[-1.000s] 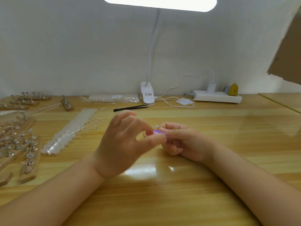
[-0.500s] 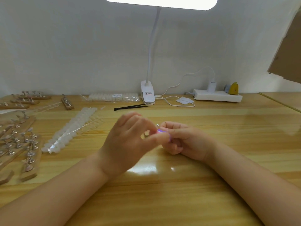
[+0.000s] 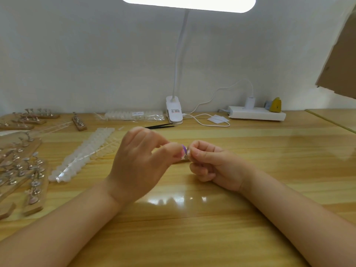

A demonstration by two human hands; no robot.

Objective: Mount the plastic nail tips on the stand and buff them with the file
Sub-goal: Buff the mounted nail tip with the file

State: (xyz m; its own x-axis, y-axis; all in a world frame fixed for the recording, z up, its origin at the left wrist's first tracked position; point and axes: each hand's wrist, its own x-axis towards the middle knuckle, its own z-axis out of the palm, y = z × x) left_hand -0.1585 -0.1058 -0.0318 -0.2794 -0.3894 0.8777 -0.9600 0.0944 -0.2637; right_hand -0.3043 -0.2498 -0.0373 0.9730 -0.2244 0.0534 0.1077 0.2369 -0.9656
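My left hand and my right hand meet at the table's middle. Between their fingertips is a small purple piece, which looks like a nail tip or putty, on a small metal holder. My left thumb and forefinger pinch the purple piece; my right thumb and forefinger pinch the metal holder. Strips of clear white nail tips lie to the left. Wooden stands with metal holders fill the far left. No file can be made out.
A white clip lamp stands at the back centre, with black tweezers in front of it. A white power strip with a cable sits back right. A bag of nail tips lies by the wall. A cardboard piece hangs upper right.
Both hands stay together at the middle. The purple piece has turned from lying flat to standing edge-up between the fingertips, and the metal holder now shows below it.
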